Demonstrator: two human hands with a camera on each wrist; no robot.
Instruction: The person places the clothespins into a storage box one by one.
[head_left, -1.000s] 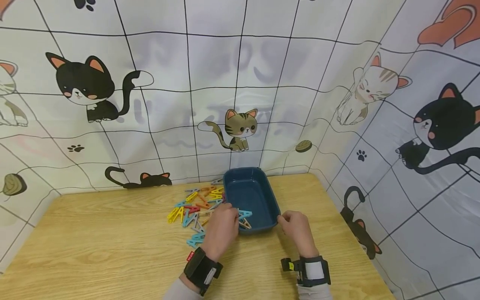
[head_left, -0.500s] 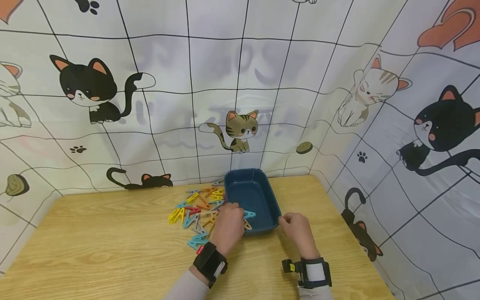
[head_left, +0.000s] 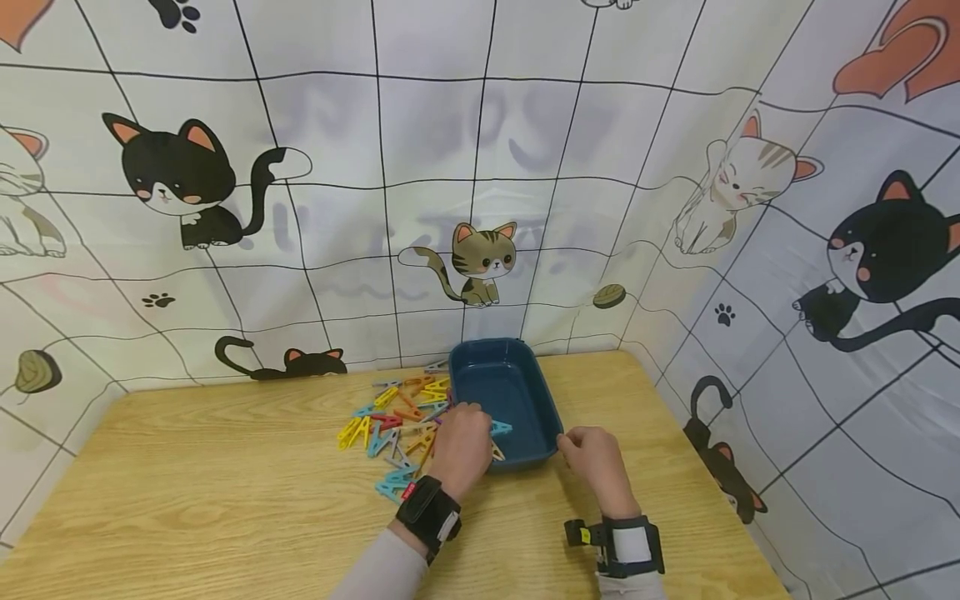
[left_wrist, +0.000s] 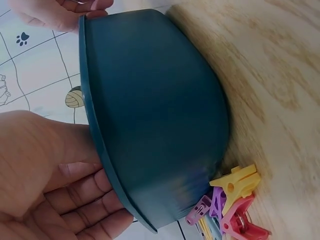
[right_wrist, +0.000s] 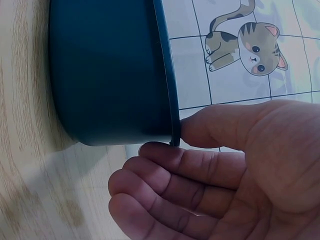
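My right hand [head_left: 596,462] pinches the front right corner of a dark blue plastic bin [head_left: 517,396], thumb inside the rim and forefinger below it in the right wrist view. My left hand [head_left: 462,442] reaches over the bin's front left corner. In the left wrist view, its thumb and fingers pass behind the rim, and I cannot tell if they hold anything. A light blue clothespin [head_left: 501,428] and a wood-coloured clothespin [head_left: 497,452] show inside the bin beside this hand. Outside, along the bin's left wall, lie a yellow clothespin [left_wrist: 235,185] and a red clothespin [left_wrist: 242,220].
Several more clothespins, among them a yellow clothespin [head_left: 386,397] and a turquoise clothespin [head_left: 394,483], lie scattered left of the bin on the wooden table [head_left: 225,483]. A cat-patterned wall covering [head_left: 420,150] rises right behind the table.
The left hand has shifted a little right, further over the bin, and the light blue clothespin beside it sits slightly further right. The right hand keeps its place on the rim.
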